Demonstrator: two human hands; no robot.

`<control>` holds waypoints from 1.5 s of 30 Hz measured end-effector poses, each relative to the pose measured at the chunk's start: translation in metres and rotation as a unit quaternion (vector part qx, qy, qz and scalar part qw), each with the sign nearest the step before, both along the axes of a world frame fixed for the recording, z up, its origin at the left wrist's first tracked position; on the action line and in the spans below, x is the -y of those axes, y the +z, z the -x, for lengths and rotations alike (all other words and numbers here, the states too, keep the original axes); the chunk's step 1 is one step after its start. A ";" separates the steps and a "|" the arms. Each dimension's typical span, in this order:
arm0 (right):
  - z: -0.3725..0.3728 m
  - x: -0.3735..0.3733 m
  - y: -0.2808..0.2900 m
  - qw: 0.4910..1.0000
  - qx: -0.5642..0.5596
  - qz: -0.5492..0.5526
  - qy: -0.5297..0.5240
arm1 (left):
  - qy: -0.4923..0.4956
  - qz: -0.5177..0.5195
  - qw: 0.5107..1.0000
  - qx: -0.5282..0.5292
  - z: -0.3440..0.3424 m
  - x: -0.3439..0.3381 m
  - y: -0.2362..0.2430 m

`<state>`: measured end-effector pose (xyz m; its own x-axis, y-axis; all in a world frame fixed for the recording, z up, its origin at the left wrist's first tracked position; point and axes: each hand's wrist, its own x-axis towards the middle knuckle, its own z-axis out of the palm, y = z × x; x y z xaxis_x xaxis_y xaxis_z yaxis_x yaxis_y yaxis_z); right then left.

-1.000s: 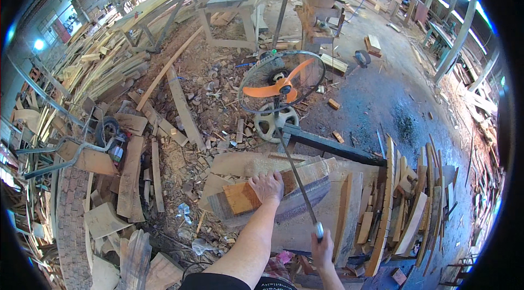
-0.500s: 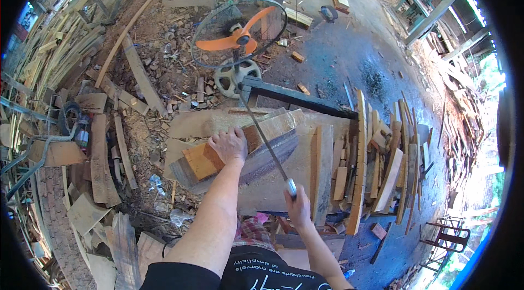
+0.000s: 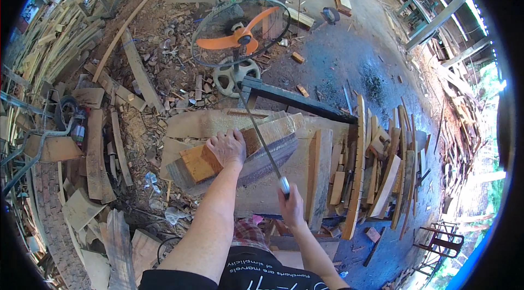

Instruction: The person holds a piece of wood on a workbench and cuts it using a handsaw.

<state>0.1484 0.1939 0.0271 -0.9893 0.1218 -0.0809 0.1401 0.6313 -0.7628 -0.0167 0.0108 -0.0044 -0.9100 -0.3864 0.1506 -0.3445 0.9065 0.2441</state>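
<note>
A pale, orange-tinged wood block [image 3: 197,163] lies at a slant on top of a greyish beam [image 3: 271,154]. My left hand [image 3: 227,149] grips the block from above, its fingers curled over the far edge. In my right hand [image 3: 292,206] is the handle of a handsaw [image 3: 263,145], closed within my fingers. Seen nearly edge-on, the saw's long thin blade crosses the block to the right of my left hand and points away from me. How deep the blade sits in the wood cannot be made out.
Beyond the block stands a fan [image 3: 244,39] with orange blades on a round base [image 3: 236,78]. A dark beam [image 3: 300,100] runs behind the work. Several upright boards [image 3: 357,170] crowd the right side. Offcuts and scraps [image 3: 164,72] litter the ground at left, near a wheelbarrow [image 3: 52,148].
My right hand has shifted slightly left, bringing the saw's handle with it. My left hand keeps its place on the wood block.
</note>
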 end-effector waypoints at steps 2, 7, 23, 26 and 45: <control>-0.058 -0.020 0.007 1.000 0.008 -0.003 -0.025 | 0.011 -0.004 1.000 -0.009 0.001 0.002 0.003; -0.102 -0.045 0.020 0.999 -0.031 0.006 -0.023 | 0.004 -0.023 1.000 -0.005 0.005 -0.009 0.010; -0.088 -0.038 0.017 0.999 -0.013 0.031 -0.020 | -0.007 -0.001 1.000 -0.013 0.003 -0.002 0.000; -0.002 -0.007 0.003 1.000 -0.021 -0.011 -0.008 | -0.015 -0.067 0.998 -0.008 0.001 -0.011 -0.006; 0.028 0.016 0.017 0.998 -0.011 -0.040 -0.049 | -0.023 -0.087 0.996 -0.009 0.001 -0.007 0.003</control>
